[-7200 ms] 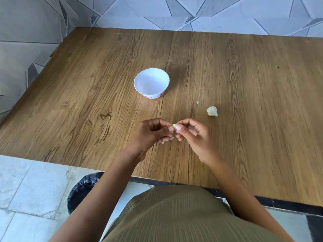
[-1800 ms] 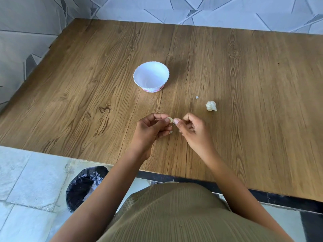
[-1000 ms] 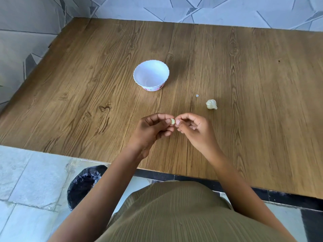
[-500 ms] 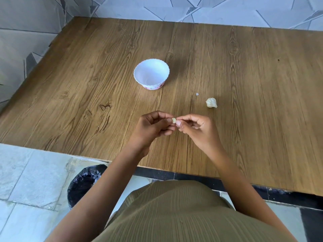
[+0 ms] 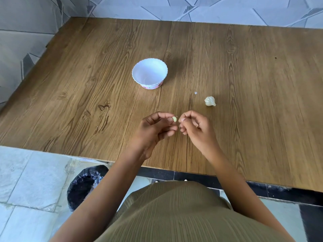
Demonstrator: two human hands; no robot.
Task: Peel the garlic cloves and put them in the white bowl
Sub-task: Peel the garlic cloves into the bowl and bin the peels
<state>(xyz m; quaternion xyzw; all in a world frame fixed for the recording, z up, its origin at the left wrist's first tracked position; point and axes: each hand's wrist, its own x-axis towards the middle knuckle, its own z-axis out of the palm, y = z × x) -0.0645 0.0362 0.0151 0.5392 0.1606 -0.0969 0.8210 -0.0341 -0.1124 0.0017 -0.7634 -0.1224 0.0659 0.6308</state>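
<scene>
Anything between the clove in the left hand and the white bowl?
Nothing visible. Only bare wooden table lies between the small pale garlic clove in the left hand and the white scalloped bowl; the white garlic bulb sits off right.

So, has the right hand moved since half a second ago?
Yes: right hand drew slightly rightward, toward the garlic bulb, off the clove.

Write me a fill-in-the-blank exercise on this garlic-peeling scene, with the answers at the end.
1. The hand pinching the garlic clove is the person's ____.
2. The white bowl is still ____.
3. The unpeeled garlic lies on the table, to the ____ of the bowl.

Missing words: left; empty; right.
</scene>
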